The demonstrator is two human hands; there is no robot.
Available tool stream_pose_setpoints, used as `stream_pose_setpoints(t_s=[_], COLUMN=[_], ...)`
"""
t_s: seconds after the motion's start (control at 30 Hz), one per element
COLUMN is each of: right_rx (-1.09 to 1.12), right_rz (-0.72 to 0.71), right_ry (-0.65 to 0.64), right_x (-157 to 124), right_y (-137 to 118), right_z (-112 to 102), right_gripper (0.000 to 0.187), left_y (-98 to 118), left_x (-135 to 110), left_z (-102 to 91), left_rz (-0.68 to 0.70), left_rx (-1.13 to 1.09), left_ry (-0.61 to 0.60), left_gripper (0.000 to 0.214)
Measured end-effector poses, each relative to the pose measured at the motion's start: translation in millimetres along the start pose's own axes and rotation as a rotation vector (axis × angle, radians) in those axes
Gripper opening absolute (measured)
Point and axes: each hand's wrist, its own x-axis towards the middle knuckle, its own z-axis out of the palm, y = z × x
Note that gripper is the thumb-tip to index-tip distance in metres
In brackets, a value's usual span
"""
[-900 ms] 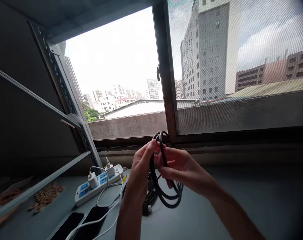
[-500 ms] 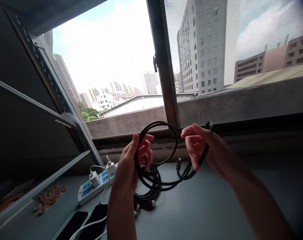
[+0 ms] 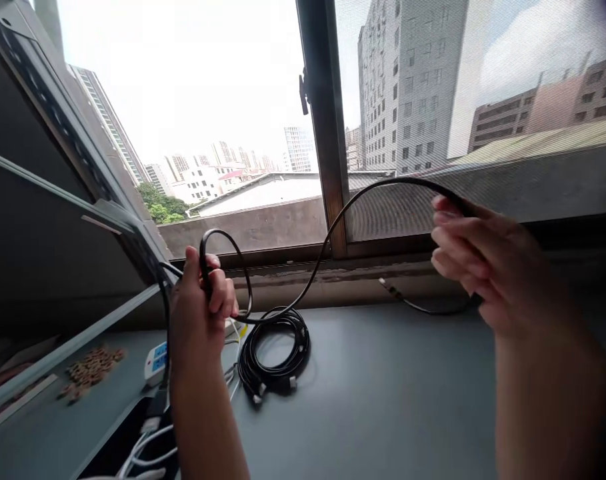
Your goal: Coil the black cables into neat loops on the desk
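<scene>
A black cable (image 3: 317,270) stretches in a loose curve between my two hands, above the table. My left hand (image 3: 205,293) is closed around it at the left, and a small loop stands up over the fingers. One end with a black connector (image 3: 157,403) hangs beside my left forearm. Farther right and higher, my right hand (image 3: 475,260) grips the same cable, its fingers curled. From below that hand the other end sticks out leftward, with a metal-tipped plug (image 3: 390,288). A coiled bundle of black cables (image 3: 303,347) with several plugs lies on the table between my arms.
A white power strip (image 3: 155,363) with blue sockets sits at the left, partly behind my left arm. White cables (image 3: 143,453) and dark phones are at lower left. Small brown pieces (image 3: 93,373) lie beyond the metal shelf frame (image 3: 83,147). A window rises behind the grey table (image 3: 373,400).
My hands have moved apart, left hand leftward and right hand rightward and up. The looped cable has opened into a long curve. The coil on the table shows more fully.
</scene>
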Motion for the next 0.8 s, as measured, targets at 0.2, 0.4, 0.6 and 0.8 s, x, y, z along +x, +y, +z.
stream_pose_setpoints(t_s=[0.2, 0.4, 0.6, 0.8], right_rx=[0.301, 0.389, 0.242, 0.045], right_rz=[0.151, 0.266, 0.233, 0.276], right_ry=[-0.173, -0.350, -0.178, -0.122], right_x=[-2, -13, -8, 0], right_y=[-13, -16, -2, 16], right_z=[2, 6, 18, 38], right_gripper=[0.025, 0.012, 0.034, 0.031], left_y=[-10, -6, -14, -28], left_x=[0, -10, -15, -19], left_z=[-5.3, 5.5, 21.1, 33.4], left_rz=[0.240, 0.230, 0.163, 0.121], left_rx=[0.386, 0.220, 0.151, 0.175], left_ry=[0.280, 0.125, 0.020, -0.036], left_gripper=[0.042, 0.062, 0.064, 0.058])
